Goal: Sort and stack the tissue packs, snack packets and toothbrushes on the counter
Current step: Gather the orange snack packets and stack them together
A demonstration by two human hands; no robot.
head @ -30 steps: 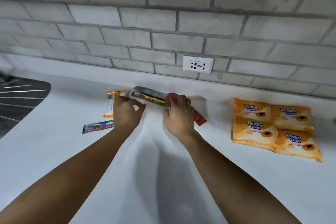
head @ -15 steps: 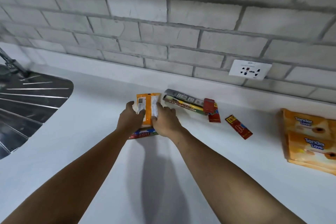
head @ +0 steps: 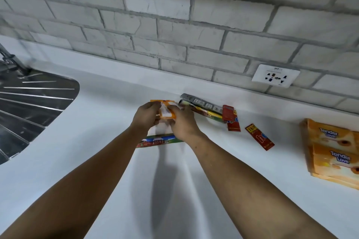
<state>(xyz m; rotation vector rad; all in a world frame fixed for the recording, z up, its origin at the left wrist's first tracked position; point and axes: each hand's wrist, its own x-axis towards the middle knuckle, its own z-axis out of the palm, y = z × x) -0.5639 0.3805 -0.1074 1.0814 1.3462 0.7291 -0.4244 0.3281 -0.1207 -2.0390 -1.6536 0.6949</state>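
Note:
An orange-and-white toothbrush pack (head: 167, 111) is lifted slightly between both hands. My left hand (head: 146, 118) grips its left edge and my right hand (head: 183, 123) grips its right edge. Under my wrists a green-and-red toothbrush pack (head: 158, 141) lies flat on the white counter (head: 101, 122). More toothbrush packs (head: 202, 105) lie just right of my hands near the wall. Two red snack packets (head: 232, 117) (head: 259, 137) lie further right. Orange tissue packs (head: 334, 149) are stacked at the right edge.
A steel sink drainboard (head: 33, 106) is set into the counter at the left, with a tap base (head: 11, 60) behind it. A wall socket (head: 275, 75) sits in the grey brick wall above the snack packets.
My right hand left the red snack packet and came left. Both hands now grip the orange toothbrush pack and have raised it off the counter. The view has shifted left.

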